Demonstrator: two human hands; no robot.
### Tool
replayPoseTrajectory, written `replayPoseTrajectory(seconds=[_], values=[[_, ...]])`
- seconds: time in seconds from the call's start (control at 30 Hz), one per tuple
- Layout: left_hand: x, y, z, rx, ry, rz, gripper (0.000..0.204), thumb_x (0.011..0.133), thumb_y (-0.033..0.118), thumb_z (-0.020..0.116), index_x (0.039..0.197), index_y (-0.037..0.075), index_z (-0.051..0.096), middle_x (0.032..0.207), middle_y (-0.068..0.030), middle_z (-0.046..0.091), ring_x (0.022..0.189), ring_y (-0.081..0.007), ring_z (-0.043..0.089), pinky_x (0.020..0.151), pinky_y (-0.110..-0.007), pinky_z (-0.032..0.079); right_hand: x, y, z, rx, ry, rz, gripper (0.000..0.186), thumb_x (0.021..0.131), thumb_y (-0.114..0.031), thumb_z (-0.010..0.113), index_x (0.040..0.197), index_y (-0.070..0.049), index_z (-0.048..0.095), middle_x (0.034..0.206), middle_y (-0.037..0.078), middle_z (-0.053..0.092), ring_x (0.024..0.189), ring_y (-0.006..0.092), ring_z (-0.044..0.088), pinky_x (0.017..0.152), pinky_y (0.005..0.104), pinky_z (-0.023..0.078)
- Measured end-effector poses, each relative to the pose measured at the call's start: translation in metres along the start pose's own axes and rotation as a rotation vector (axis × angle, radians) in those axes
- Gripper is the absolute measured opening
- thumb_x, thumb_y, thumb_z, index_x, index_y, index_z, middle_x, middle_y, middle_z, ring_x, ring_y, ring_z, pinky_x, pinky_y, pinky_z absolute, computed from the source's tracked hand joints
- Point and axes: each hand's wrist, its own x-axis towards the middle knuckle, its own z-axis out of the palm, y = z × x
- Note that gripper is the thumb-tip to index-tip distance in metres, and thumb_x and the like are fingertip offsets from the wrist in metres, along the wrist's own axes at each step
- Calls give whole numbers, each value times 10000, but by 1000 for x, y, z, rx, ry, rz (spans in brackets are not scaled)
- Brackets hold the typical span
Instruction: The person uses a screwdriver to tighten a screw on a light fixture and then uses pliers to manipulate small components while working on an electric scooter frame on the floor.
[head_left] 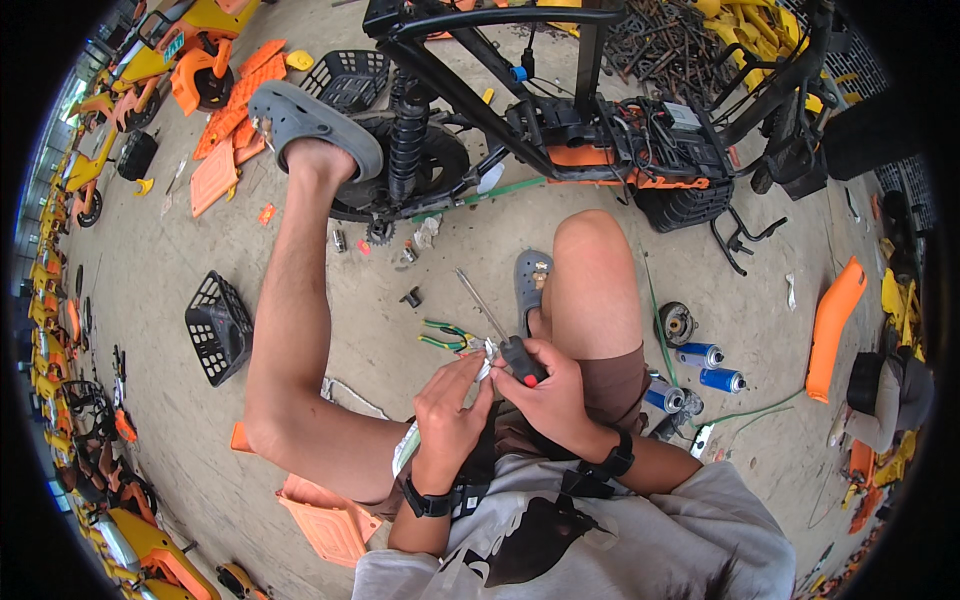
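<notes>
My right hand (550,395) is closed round the black and red handle of a screwdriver (519,358), whose long shaft slants up and away to the left. Close against it, my left hand (447,405) pinches a small crumpled-looking white and silvery piece (488,354); its exact kind is too small to make out. The two hands nearly meet over my lap. Just beyond the left fingers lie pliers (447,337) with green and yellow handles on the floor.
A stripped black scooter frame (560,170) stands ahead, my raised left foot in a grey clog (315,130) beside its rear wheel. Black baskets (218,328), blue spray cans (700,355), a round hub part (675,323) and orange panels (836,330) lie on the concrete floor.
</notes>
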Motion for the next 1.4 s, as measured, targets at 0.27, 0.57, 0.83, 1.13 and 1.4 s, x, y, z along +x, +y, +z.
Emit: replayPoseTrajectory(seconds=[0.27,0.57,0.83,1.13,1.4], values=[[0,-1,0,16,19,-7,291,724,-50,744,1011,-26,703,1001,-177,714,899,-298,701,813,-343,549,1,-2,-1,-16,-25,12,255,803,-68,753,1017,17,642,793,25,653,706,26,540,619,215,477],[-3,-4,0,43,19,-4,286,726,-39,746,1007,-8,706,993,-170,713,893,-310,697,801,-354,553,1,0,3,-17,-24,1,251,801,-82,759,1002,17,646,817,46,672,720,49,564,643,238,489],[1,-3,2,19,19,24,272,739,-8,755,1006,2,706,984,-165,714,894,-314,699,797,-363,558,5,14,-1,-5,-25,28,228,797,-87,762,983,-13,652,837,29,670,734,52,565,672,233,488],[-17,-10,-6,-8,48,49,315,778,80,724,1081,14,669,976,-189,693,888,-356,675,779,-406,553,4,40,4,160,-32,209,254,790,-44,745,1008,-17,617,839,6,613,641,41,528,527,192,433],[-27,-22,5,-66,-18,-41,246,816,124,635,1035,15,653,983,-185,677,920,-383,638,787,-448,518,-2,-1,22,234,-41,174,251,830,41,679,1036,-49,566,812,4,594,568,41,517,447,177,390]])
